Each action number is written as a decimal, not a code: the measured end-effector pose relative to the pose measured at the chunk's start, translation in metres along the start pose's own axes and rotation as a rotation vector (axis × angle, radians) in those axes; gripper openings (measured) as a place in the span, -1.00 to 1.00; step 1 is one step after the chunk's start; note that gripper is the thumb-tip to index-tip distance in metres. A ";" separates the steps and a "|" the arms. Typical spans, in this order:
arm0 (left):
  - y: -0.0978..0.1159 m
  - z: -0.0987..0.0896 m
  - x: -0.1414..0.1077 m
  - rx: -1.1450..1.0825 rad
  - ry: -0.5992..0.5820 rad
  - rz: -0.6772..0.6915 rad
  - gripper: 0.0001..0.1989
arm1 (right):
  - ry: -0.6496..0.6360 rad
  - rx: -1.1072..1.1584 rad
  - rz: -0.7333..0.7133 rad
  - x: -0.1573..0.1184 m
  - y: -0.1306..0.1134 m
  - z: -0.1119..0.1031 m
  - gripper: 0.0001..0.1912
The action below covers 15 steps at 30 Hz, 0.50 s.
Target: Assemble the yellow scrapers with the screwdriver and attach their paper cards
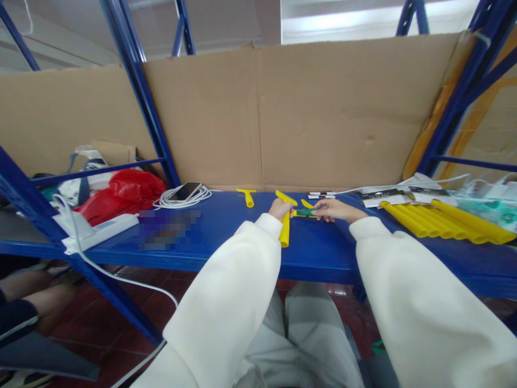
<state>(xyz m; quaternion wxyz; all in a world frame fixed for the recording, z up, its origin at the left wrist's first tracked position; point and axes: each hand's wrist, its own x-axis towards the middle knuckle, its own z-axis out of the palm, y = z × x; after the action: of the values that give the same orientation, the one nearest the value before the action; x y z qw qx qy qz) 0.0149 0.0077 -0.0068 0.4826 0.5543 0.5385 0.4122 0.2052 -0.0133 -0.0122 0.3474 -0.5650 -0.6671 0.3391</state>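
Near the middle of the blue shelf, my left hand (280, 209) is wrapped round a yellow T-shaped piece (285, 231), whose tube points toward me. To its right, my right hand (329, 209) pinches a small green and yellow piece (304, 213), which reaches across to the left hand. Whether that piece touches the T-shaped one is too small to tell. A yellow strip (307, 204) shows just behind it. Another yellow T-shaped piece (249, 198) lies farther left on the shelf. Several yellow tubes (444, 222) lie side by side at the right.
The blue shelf (238, 237) has a cardboard wall (323, 113) behind it. Left are a phone (186, 192) on a coiled white cable (161, 201), a red bag (125, 194) and a white power strip (107, 230). Plastic packets (383, 196) lie behind the tubes. A person's legs show lower left.
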 end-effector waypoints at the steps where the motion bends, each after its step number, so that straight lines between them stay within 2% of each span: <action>1: 0.000 0.000 -0.001 0.006 -0.007 0.008 -0.86 | -0.013 -0.015 0.001 -0.001 -0.001 0.000 -0.75; 4: 0.000 0.002 -0.003 0.035 -0.046 0.030 -0.79 | -0.033 -0.048 -0.005 -0.005 -0.003 0.000 -0.76; 9: -0.001 0.005 -0.007 0.096 -0.188 0.078 -0.41 | -0.055 -0.111 -0.038 0.002 0.004 -0.005 -0.75; 11: -0.002 0.006 -0.008 0.120 -0.212 0.114 -0.35 | 0.020 -0.157 -0.045 0.009 0.012 -0.011 -0.78; 13: -0.003 0.005 -0.008 0.163 -0.198 0.158 -0.32 | 0.191 -0.229 -0.049 0.016 0.020 -0.018 -0.83; 15: -0.005 0.004 -0.007 0.245 -0.164 0.227 -0.31 | 0.381 -0.400 -0.030 0.021 0.028 -0.026 -0.86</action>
<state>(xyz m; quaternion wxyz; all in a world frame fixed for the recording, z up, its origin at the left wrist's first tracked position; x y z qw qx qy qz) 0.0170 0.0002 -0.0119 0.4042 0.6977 0.4775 0.3490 0.2392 0.0131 -0.0204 0.3532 -0.6661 -0.6517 0.0831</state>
